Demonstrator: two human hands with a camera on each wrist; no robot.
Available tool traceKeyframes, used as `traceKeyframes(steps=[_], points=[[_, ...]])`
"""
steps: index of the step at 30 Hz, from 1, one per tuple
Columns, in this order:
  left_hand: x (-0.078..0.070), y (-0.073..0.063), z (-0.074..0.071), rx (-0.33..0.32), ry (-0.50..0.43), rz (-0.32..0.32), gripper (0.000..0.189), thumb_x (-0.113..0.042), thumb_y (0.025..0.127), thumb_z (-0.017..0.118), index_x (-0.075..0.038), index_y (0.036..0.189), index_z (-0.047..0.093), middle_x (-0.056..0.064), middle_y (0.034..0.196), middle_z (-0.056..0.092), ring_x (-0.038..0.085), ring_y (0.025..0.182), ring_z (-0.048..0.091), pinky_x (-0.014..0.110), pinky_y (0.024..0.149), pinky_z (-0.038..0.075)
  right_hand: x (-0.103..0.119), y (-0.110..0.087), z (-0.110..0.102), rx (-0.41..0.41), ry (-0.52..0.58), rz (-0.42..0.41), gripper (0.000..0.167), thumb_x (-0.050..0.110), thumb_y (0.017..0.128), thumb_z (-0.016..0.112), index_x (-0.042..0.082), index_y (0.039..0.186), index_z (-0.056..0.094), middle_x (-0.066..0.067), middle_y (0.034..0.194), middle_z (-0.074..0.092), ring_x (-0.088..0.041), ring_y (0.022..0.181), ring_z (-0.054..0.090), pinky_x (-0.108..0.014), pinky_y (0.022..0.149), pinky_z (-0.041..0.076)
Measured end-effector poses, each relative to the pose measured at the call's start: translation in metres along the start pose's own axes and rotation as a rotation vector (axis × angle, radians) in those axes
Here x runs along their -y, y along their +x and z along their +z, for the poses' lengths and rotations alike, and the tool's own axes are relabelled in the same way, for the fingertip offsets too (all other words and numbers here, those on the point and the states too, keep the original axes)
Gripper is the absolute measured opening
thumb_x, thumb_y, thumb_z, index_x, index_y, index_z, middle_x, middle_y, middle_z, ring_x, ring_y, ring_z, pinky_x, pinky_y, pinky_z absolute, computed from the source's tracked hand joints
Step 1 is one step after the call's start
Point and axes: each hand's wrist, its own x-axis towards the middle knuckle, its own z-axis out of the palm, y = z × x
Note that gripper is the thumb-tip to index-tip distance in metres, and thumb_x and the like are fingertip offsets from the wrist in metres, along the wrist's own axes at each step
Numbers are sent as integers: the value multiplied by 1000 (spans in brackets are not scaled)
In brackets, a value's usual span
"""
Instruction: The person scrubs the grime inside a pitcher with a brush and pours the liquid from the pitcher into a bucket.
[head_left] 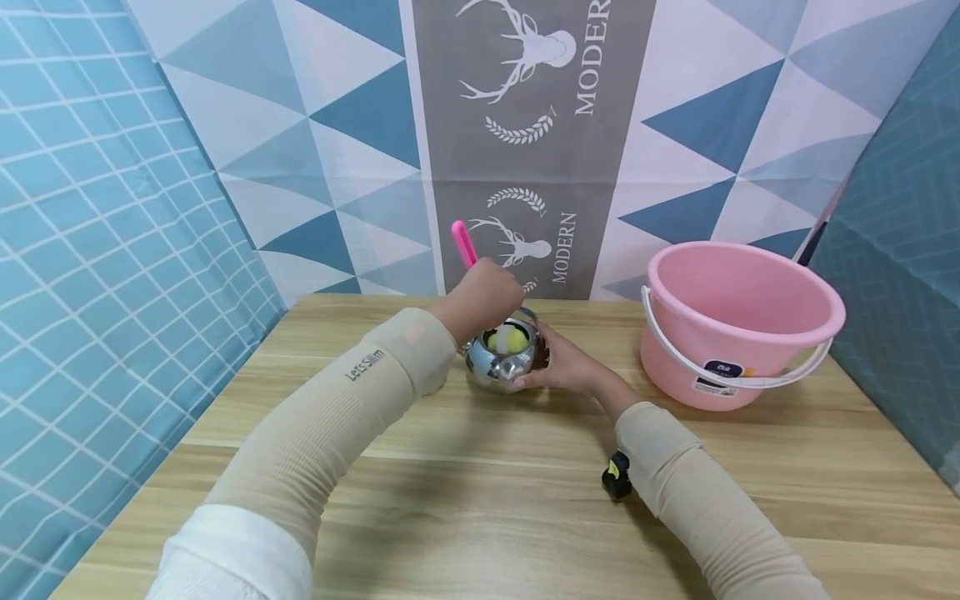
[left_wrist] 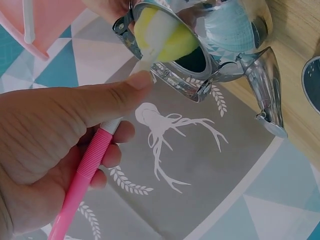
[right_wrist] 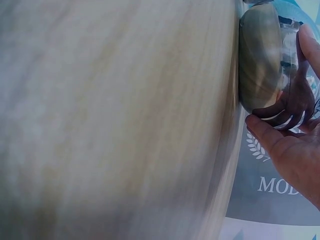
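My left hand (head_left: 483,293) grips a sponge brush with a pink handle (left_wrist: 82,175) and a white neck. Its yellow sponge head (left_wrist: 167,37) sits in the round mouth of a shiny metal teapot (head_left: 497,372). Thumb and fingers close round the brush where pink meets white. The pot's spout (left_wrist: 265,82) points left in the head view, and a hoop handle (left_wrist: 180,86) stands by the mouth. From the right side, my right hand (head_left: 561,363) holds the pot's rounded body, fingers and thumb spread round it. The pot stands upright on the wooden table.
A pink bucket (head_left: 712,367) with a white handle stands on the table to the right. A patterned cloth wall (head_left: 360,150) rises right behind the pot. The edge of a dark round piece (left_wrist: 312,85) shows beside the spout.
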Motion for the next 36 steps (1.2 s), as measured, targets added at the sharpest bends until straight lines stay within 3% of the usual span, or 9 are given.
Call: traceKeyframes(steps=[22, 36], points=[[-8, -2, -6, 53, 99, -37, 12, -18, 94, 62, -19, 97, 74, -5, 86, 69, 12, 76, 61, 28, 73, 49, -1, -3, 0, 6, 6, 2, 110, 28, 76, 85, 18, 157, 11, -8, 144, 38, -24, 131, 38, -45, 112, 29], [-7, 2, -2, 38, 111, -52, 11, -18, 93, 63, -20, 97, 74, -6, 85, 69, 12, 75, 59, 28, 72, 46, 2, -3, 1, 0, 3, 10, 111, 29, 76, 85, 19, 157, 10, -8, 147, 35, -25, 133, 35, -46, 113, 25]])
